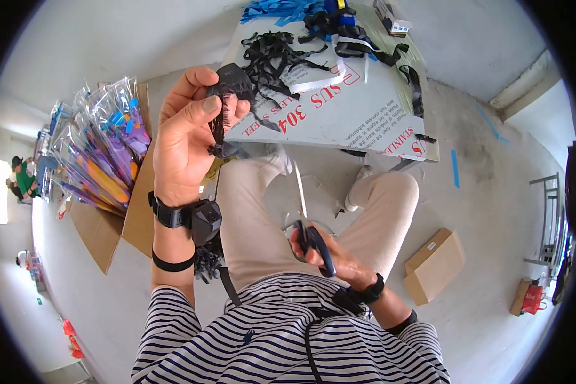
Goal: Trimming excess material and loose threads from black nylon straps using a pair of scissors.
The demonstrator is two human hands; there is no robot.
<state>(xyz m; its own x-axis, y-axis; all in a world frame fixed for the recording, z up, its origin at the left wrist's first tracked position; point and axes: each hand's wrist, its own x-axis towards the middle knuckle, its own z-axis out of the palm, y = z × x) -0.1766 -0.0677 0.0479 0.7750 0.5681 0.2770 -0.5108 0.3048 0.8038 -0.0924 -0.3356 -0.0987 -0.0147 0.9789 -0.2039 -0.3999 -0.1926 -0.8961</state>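
Note:
My left hand [184,131] is raised at the table's near left corner. Its thumb and fingers pinch a black piece [233,80], with a thin dark strip hanging below; I cannot make out exactly what it is. Lower down, above my lap, my right hand [340,261] grips scissors [316,247] by their dark handles, the pale blades pointing up and away from me. Beyond the left hand, a tangle of black strips [269,54] lies on the table [358,121], along with a white strip [320,84].
Blue strips [281,9] and a small box [392,18] sit at the table's far side. To the left, an open carton [141,211] holds several clear-wrapped colourful packages [109,153]. A closed cardboard box [435,265] rests on the floor at right. Another person [25,176] is far left.

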